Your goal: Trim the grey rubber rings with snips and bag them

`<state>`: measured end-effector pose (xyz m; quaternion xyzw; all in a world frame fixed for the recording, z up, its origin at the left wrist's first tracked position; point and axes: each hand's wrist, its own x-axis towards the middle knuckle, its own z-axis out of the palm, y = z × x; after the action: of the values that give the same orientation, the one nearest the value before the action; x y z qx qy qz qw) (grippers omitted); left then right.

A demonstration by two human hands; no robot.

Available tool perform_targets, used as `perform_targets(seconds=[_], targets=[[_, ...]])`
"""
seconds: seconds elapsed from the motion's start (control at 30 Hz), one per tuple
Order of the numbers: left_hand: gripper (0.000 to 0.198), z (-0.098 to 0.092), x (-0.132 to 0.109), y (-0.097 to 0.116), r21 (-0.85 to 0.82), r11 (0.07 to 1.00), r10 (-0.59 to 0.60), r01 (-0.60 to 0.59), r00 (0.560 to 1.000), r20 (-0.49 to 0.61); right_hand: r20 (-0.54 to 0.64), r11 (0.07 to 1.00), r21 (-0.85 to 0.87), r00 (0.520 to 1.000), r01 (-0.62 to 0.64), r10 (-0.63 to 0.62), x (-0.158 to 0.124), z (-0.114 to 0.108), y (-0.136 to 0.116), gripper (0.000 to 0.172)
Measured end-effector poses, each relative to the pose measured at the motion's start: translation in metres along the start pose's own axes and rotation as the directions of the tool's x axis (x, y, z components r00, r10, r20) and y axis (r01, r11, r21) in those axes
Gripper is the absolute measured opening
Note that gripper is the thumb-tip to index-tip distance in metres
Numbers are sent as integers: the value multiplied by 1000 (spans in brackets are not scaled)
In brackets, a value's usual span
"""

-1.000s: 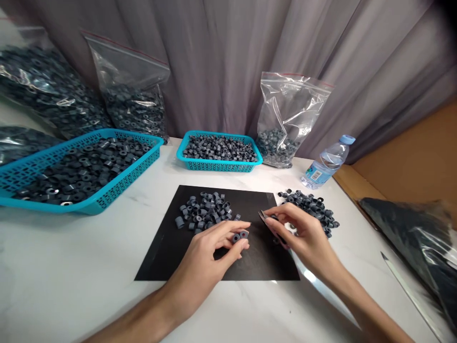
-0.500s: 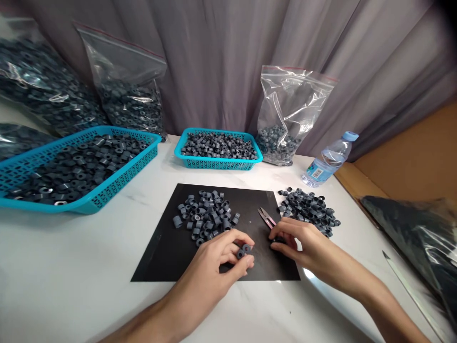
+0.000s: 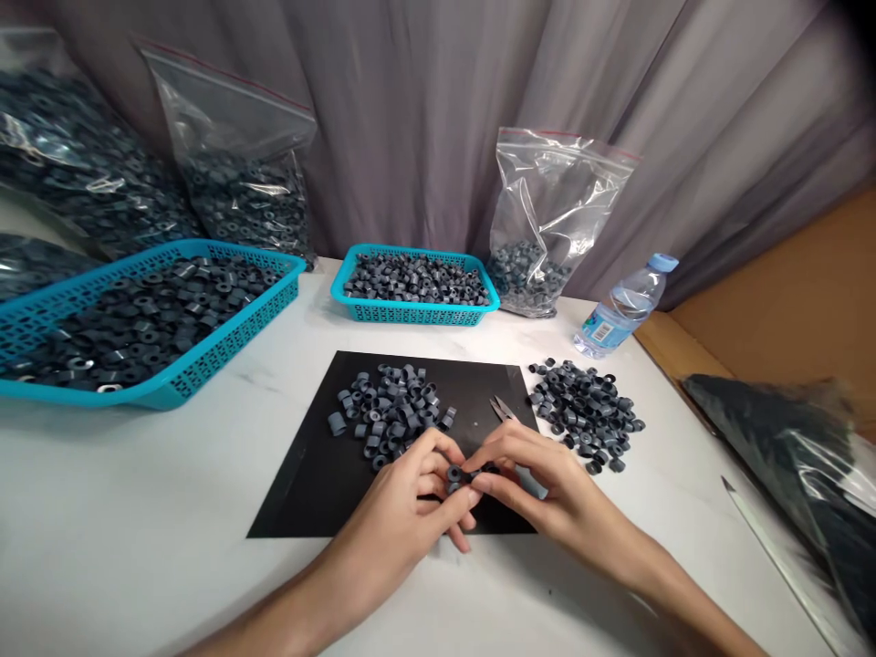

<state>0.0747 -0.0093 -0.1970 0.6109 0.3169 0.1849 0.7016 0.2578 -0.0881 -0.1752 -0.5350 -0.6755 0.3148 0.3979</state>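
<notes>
Head | L hand w/ rings | R hand pinching dk pc | gap: pile to mat L-edge

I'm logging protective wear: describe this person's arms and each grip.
The left grip and right grip are ungloved hands with slender fingers; no rings show. The left forearm and right forearm are slim and bare, with no sleeve, watch or bracelet in view.
</notes>
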Motion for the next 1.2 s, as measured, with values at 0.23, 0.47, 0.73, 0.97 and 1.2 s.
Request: perform_targets(seconds=[0.23, 0.47, 0.73, 0.97, 1.2], targets=[[19, -1, -5, 13, -66, 997, -39, 45, 996, 85, 2, 1000, 14, 1000, 16, -16, 0, 1, 3, 21], [30, -4, -10, 24, -236, 953, -180, 188, 982, 52, -96, 998, -33, 993, 59, -62, 0, 2, 6, 27], [38, -9, -13, 21, -410, 866, -276, 288, 957, 88, 14, 995, -82, 998, 55, -54, -3, 1, 1, 37], [35, -11, -12, 24, -447, 847, -270, 287, 957, 104, -152, 995, -91, 987, 36, -50, -3, -1, 4, 14], [20, -7, -10, 25, -577, 777, -209, 252, 968, 141, -158, 991, -66, 979, 115, -125, -1, 9, 2, 12]])
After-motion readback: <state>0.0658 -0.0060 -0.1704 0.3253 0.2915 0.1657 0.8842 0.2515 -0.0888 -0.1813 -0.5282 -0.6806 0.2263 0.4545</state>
